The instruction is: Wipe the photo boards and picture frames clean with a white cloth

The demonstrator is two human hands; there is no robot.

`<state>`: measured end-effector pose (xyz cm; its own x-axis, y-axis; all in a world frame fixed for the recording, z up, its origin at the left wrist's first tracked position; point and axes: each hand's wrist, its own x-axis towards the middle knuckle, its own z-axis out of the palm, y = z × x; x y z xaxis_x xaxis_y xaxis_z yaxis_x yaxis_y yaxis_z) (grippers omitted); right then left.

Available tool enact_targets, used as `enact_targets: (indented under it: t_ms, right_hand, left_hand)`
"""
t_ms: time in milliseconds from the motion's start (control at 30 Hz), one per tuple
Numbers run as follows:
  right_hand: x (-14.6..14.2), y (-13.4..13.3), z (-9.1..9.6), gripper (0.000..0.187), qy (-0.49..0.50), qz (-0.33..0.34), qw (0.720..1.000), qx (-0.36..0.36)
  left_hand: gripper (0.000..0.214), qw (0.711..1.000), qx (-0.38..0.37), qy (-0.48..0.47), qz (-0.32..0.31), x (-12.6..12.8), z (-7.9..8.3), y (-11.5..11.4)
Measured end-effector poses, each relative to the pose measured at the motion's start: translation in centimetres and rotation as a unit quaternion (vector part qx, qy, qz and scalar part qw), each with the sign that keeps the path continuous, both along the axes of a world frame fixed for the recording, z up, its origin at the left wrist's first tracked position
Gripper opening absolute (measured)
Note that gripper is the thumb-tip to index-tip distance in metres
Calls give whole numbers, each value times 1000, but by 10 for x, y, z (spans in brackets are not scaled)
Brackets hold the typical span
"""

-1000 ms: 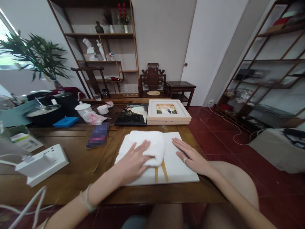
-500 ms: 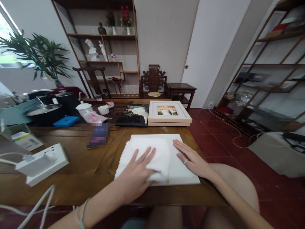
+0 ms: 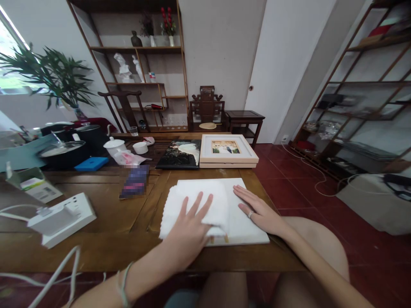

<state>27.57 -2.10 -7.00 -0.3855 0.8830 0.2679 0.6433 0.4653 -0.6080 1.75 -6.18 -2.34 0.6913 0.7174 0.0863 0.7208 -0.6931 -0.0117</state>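
Note:
A white cloth [image 3: 195, 192] with a scalloped edge lies on the left part of a flat white panel [image 3: 239, 226], which looks like a board or canvas. My left hand [image 3: 189, 231] rests on the cloth with its fingers spread; the cloth folds around the thumb side, where contact is partly hidden. On the bare right side of the panel, my right hand [image 3: 261, 214] lies flat, fingers stretched out, a ring on one of them. Yellowish marks show at the panel's near edge, just below the cloth.
Behind the panel lie a dark picture [image 3: 178, 154] and a pale-framed picture [image 3: 229, 150]. Left on the wooden table [image 3: 128, 252] are a white power strip [image 3: 69, 220], cables, a blue box [image 3: 91, 163], a white teapot [image 3: 114, 146] and dark pots. The table's right edge is beside my right forearm.
My left hand and the cloth have shifted slightly to the right and away from me, showing more of the panel's near edge marks. My right hand stays in place on the panel.

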Motion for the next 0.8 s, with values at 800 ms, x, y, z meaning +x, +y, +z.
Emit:
enact_targets:
  t_ms: [800]
  right_hand:
    - [-1,-1,1,48,9,1,1000,9]
  left_hand:
    - [32,999,-15,12,35,30,8,49]
